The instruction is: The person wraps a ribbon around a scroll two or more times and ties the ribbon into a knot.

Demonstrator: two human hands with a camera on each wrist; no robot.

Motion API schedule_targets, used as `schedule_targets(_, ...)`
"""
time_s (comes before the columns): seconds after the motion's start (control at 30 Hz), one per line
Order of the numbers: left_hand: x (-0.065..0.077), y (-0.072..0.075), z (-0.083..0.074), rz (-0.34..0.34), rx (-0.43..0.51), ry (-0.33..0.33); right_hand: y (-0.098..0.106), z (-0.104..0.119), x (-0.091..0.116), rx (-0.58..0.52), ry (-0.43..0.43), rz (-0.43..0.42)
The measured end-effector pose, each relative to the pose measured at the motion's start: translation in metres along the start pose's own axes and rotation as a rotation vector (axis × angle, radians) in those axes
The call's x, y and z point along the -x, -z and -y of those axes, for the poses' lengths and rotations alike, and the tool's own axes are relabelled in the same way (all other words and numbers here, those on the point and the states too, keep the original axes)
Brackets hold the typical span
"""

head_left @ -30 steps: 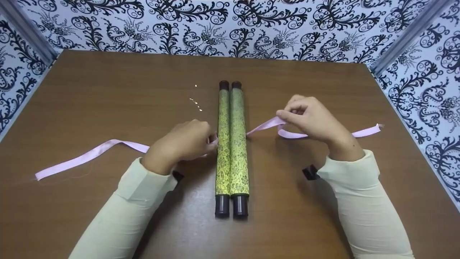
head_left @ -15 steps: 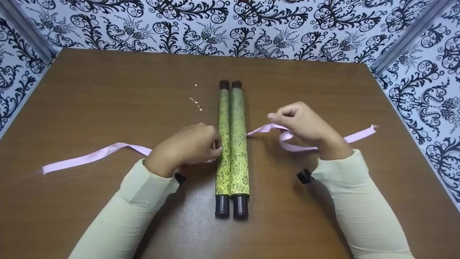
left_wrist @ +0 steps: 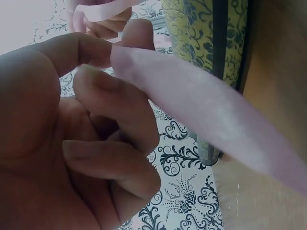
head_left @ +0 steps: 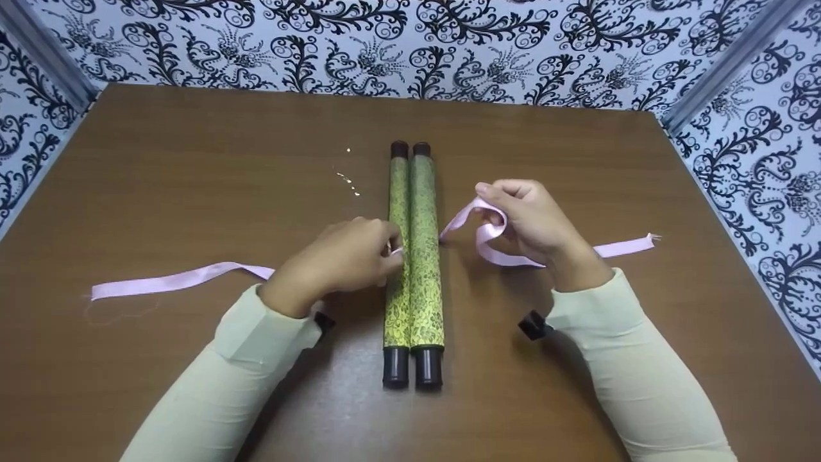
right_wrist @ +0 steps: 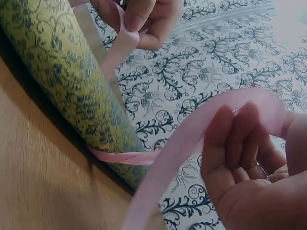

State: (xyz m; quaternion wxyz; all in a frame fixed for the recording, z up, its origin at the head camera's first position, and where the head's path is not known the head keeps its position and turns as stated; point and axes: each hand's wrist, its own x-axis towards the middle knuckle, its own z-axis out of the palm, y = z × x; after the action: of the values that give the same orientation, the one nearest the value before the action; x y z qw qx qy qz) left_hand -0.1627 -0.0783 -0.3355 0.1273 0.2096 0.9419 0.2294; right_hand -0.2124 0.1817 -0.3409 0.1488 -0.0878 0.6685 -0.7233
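Observation:
Two rolled halves of a scroll [head_left: 426,276], in yellow-green floral brocade with dark end knobs, lie side by side, pointing away from me. A pink ribbon [head_left: 176,280] runs beneath them and comes out on both sides. My left hand [head_left: 346,256] pinches the ribbon between thumb and forefinger, close over the left roll; in the left wrist view the ribbon [left_wrist: 206,103] slants down from those fingers. To the right of the rolls, my raised right hand [head_left: 529,221] holds the other side, and the ribbon [right_wrist: 175,146] loops over its fingers in the right wrist view.
The brown wooden table [head_left: 211,160] is backed by panels [head_left: 410,51] with black scrollwork on white. Small bright flecks [head_left: 349,183] show left of the rolls. The ribbon's frayed right end [head_left: 648,241] lies beyond the right wrist.
My left hand has shifted slightly right, up to the left roll. The right hand has come left, drawing the ribbon into a curl. Both ribbon tails have slid inward.

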Motion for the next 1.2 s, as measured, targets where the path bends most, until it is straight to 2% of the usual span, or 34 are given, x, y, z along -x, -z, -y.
schedule_targets(0.13,-0.001,-0.003,-0.001,0.082,0.163,-0.049,-0.002,0.0,0.001,-0.076,0.005,0.02)
schedule_targets(0.27,-0.004,-0.009,-0.002,0.167,0.267,-0.16,-0.002,-0.001,0.002,-0.141,0.008,0.088)
schedule_targets(0.37,-0.006,-0.012,-0.004,0.179,0.212,-0.236,-0.002,-0.003,0.001,-0.189,0.021,0.148)
schedule_targets(0.5,-0.007,-0.015,-0.007,0.172,0.14,-0.276,-0.004,-0.006,0.0,-0.207,0.036,0.167)
schedule_targets(0.77,-0.005,-0.018,-0.008,0.174,0.144,-0.306,-0.006,-0.008,0.0,-0.018,0.022,0.019)
schedule_targets(1.03,-0.002,-0.021,-0.013,0.244,0.158,-0.3,-0.012,-0.009,0.0,-0.09,0.031,0.063)
schedule_targets(1.2,-0.002,-0.024,-0.016,0.263,0.158,-0.304,-0.013,-0.01,0.0,-0.083,0.017,0.095)
